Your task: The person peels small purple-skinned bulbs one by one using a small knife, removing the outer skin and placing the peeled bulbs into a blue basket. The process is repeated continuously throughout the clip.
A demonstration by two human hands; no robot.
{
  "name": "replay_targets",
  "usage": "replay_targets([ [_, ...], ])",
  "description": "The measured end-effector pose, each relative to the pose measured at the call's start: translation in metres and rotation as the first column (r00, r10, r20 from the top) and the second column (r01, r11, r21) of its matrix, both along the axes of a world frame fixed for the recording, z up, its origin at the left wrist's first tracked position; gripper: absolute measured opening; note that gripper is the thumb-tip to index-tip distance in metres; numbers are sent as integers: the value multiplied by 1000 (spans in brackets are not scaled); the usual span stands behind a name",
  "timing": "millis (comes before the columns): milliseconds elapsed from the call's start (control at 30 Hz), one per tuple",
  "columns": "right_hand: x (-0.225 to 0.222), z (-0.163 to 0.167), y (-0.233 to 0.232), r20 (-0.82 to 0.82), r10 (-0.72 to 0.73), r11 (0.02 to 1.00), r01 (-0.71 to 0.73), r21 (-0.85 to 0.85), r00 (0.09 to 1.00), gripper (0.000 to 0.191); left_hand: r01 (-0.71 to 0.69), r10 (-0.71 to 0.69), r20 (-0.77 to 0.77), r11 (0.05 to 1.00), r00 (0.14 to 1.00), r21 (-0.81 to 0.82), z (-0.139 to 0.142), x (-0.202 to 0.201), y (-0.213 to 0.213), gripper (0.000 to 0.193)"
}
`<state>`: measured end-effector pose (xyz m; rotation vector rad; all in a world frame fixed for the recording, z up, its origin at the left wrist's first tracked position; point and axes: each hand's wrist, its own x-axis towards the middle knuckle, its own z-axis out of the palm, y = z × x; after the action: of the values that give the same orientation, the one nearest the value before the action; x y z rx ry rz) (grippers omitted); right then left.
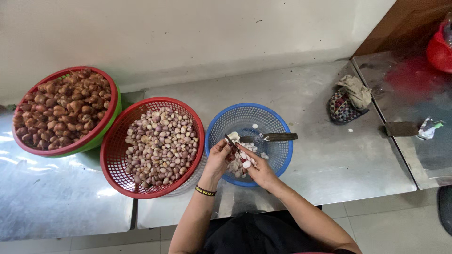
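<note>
Your left hand (217,157) pinches a small knife (231,142), right hand (258,170) grips a shallot (246,164) over the blue basket (282,155) — few peeled, red basket (113,164) full.

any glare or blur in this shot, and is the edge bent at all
Head view: bright glare on the steel table at lower left; the wall edge bows, a sign of wide-angle distortion; the left hand and right hand over the blue basket are fairly sharp; the red object at top right is reflected in the metal.
</note>
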<state>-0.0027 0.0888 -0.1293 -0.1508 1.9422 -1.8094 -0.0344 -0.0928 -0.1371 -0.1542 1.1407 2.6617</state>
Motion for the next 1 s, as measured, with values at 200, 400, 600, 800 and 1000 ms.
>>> replay_targets([
  [200, -10, 6, -6, -165, -32, 999, 36, 20, 986, 58, 71, -72, 23, 997, 997, 38, 5, 6, 5, 28],
  [400, -20, 6, -9, -33, -39, 983, 44, 176, 999, 61, 41, -50, 100, 995, 994, 88, 1, 2, 7, 26],
  [600, -7, 4, -2, -101, -17, 999, 21, 39, 995, 57, -10, 8, 48, 999, 999, 50, -4, -6, 5, 21],
  [800, -13, 3, -2, -113, -12, 994, 24, 107, 993, 58, 59, -61, 37, 997, 997, 53, 3, 1, 7, 23],
  [1000, -25, -5, -5, -370, 8, 1000, 3, 29, 929, 55, 103, -112, 117, 991, 987, 83, 1, 4, 7, 24],
])
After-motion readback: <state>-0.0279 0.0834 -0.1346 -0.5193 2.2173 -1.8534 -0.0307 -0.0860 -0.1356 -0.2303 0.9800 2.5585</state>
